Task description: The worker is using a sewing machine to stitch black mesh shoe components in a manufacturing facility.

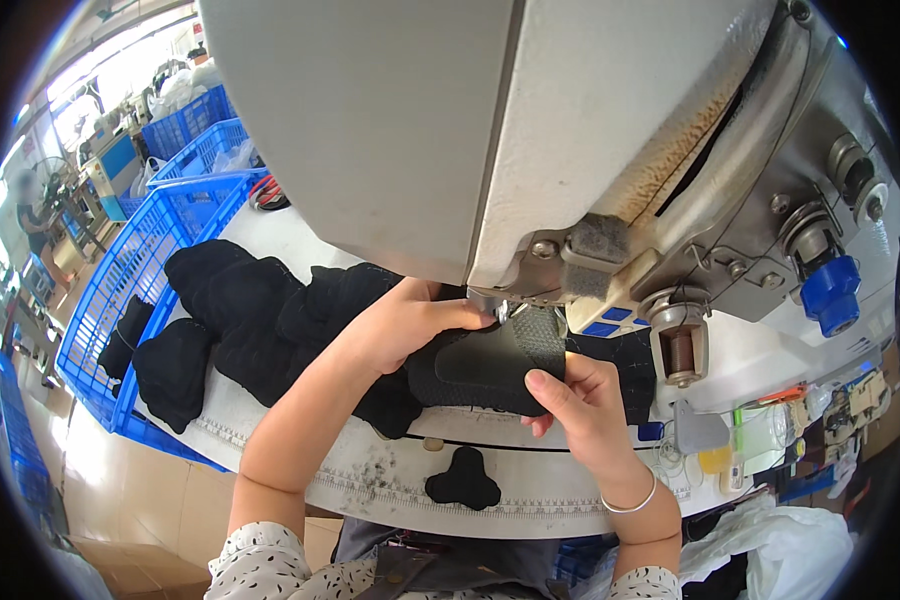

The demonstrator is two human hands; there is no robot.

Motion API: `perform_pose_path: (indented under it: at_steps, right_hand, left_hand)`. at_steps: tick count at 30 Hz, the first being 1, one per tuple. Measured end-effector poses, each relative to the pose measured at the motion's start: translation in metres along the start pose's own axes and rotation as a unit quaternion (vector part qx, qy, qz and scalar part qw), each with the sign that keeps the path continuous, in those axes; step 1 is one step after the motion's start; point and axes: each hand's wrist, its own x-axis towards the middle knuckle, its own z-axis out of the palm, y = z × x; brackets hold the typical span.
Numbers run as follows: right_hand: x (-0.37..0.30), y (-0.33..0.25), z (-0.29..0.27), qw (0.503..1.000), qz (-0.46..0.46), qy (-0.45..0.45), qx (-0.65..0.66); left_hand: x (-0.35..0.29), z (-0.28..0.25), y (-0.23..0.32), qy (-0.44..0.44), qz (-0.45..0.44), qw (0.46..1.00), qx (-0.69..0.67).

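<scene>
Under the needle area of a sewing machine (515,305) lies a black fabric piece (490,362) with a smooth, dark inset panel and a mesh-like part. My left hand (410,325) grips its far left edge, one digit stretched toward the presser foot and the other fingers partly hidden. At the right edge, my right hand (582,398) pinches the piece, thumb on top and fingers beneath. A small three-lobed black patch (463,479) rests on the table between my forearms.
Several black padded pieces (260,310) are heaped left of the machine, reaching a blue plastic crate (120,290). A printed ruler strip runs along the white table's (370,480) near edge. Thread spools, small tools and a white plastic bag (780,545) are at the right.
</scene>
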Motion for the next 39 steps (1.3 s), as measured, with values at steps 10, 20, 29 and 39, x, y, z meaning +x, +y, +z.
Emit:
perform_pose_path:
  at_steps: [10,20,29,39]
  right_hand:
    - [0.001,-0.004,0.006,1.0,-0.005,0.016,-0.026]
    - [0.001,-0.003,0.008,1.0,-0.01,0.02,-0.019]
    - [0.001,-0.003,0.01,0.998,-0.01,0.023,-0.052]
    - [0.002,-0.009,0.014,0.999,-0.007,0.03,-0.042]
  left_hand:
    - [0.004,0.0,-0.014,0.01,0.024,0.996,-0.088]
    - [0.004,-0.002,-0.011,-0.016,0.04,0.998,-0.053]
    - [0.01,-0.008,-0.009,-0.024,0.028,0.997,-0.063]
    - [-0.015,-0.01,-0.015,-0.036,-0.043,0.995,-0.076]
